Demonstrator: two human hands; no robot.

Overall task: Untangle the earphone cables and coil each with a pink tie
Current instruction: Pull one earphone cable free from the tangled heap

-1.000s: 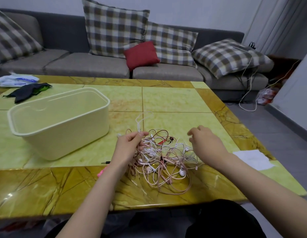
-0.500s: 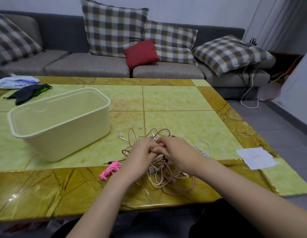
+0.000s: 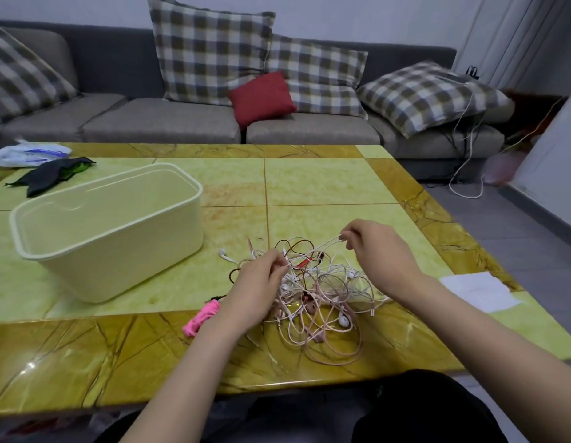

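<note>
We see a cream plastic bin (image 3: 111,231) standing open on the green and amber tabletop (image 3: 325,183), to the left of the grip and a little beyond it. Farther left and well beyond it lie a dark cloth (image 3: 51,174) and a white plastic bag (image 3: 28,153), touching each other. To the right of the grip, near the tabletop's edge, we find a white paper sheet (image 3: 479,290). Beyond everything stands a grey sofa (image 3: 181,123) with checked cushions (image 3: 210,49) and a small red cushion (image 3: 261,97).

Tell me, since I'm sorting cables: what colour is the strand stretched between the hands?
White, seen in the head view: the taut thin cable strand.
</note>
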